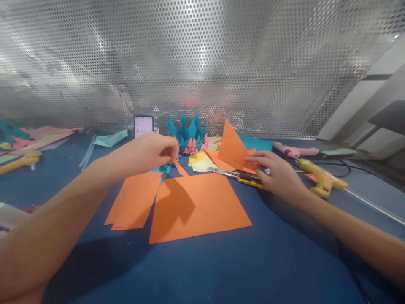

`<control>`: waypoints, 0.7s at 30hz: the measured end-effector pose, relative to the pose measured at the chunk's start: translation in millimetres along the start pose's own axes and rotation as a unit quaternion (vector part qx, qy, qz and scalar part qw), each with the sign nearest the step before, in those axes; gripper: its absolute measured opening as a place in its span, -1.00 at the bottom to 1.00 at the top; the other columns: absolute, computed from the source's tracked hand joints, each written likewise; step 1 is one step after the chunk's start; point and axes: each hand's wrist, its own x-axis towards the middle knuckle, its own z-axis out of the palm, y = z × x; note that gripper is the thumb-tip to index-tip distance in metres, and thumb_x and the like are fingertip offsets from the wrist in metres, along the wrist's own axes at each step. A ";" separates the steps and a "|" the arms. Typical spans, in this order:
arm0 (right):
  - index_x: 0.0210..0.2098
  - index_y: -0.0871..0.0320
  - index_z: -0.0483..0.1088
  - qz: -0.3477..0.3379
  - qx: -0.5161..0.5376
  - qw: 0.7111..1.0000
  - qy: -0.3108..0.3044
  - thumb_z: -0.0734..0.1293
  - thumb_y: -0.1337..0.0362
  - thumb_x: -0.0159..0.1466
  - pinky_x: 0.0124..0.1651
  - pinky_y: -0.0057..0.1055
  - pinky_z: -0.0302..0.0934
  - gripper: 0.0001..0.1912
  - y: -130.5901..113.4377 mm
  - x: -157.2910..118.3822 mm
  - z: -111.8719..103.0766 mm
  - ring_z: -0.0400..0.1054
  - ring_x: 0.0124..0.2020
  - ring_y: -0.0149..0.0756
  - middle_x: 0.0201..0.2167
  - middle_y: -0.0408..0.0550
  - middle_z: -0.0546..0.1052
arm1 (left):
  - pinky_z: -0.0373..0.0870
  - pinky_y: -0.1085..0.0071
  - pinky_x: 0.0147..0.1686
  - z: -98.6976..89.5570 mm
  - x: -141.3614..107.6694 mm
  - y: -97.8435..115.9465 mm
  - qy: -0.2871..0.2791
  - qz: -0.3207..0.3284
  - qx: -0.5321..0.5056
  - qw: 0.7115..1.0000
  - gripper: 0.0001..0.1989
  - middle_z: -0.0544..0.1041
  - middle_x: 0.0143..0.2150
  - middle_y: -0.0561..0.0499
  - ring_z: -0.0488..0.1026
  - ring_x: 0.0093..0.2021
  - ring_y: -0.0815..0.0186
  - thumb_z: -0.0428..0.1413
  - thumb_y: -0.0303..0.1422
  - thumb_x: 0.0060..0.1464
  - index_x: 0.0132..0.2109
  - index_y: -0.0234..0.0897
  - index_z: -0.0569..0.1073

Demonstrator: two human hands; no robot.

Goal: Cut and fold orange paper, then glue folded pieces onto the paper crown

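Note:
My left hand [160,148] is closed in a pinch on a narrow orange paper strip [179,166], which points down towards the table. On the right, my right hand [276,173] has its fingertips on the corner of a pointed orange paper piece [232,145] that tilts upward; part of its grip is hidden. Just below that piece and beside my right thumb lies a utility knife [237,174] with its blade out. A large orange sheet [202,211] lies flat between my hands, and smaller orange sheets [136,200] overlap to its left.
Behind stand a teal and pink folded-paper flower [190,133] and a phone [143,125]. Yellow paper [202,162] lies before the flower. A yellow glue gun [329,179], pink glue gun [295,150] and cables are at right. A perforated metal panel [202,63] closes off the back.

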 end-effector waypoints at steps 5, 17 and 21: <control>-0.08 0.14 0.43 -0.069 -0.068 0.995 -0.011 0.18 0.28 0.27 0.08 0.07 0.09 -0.72 -13.8 -2.3 -4.4 0.22 0.06 0.03 0.07 0.14 0.34 | 0.25 0.46 -0.46 -12.5 -12.9 -5.1 -0.208 -0.043 -0.001 0.977 -0.82 0.54 -0.35 0.04 0.43 -0.37 0.28 0.04 -0.49 -0.13 -0.38 -0.16 0.50; 0.27 -0.01 0.06 -0.170 0.148 0.903 -0.365 0.25 -0.12 0.18 0.28 0.01 -0.13 -0.26 -42.7 -16.7 -8.2 -0.10 0.31 -0.02 0.32 -0.01 0.05 | 0.31 0.46 -0.45 -14.9 -14.6 -10.9 -0.333 -0.124 0.019 0.934 -0.43 0.59 -0.22 -0.03 0.50 -0.35 0.18 0.27 -0.31 -0.36 -0.05 -0.06 0.51; 0.25 0.00 0.12 -0.163 0.152 0.907 -0.357 0.27 -0.13 0.16 0.27 0.00 -0.12 -0.27 -43.4 -15.3 -7.0 -0.05 0.29 -0.04 0.29 -0.02 0.12 | 0.32 0.44 -0.38 -18.5 -14.6 -11.1 -0.346 -0.131 -0.011 0.929 -0.43 0.60 -0.24 -0.04 0.51 -0.31 0.17 0.31 -0.16 -0.36 -0.07 -0.07 0.52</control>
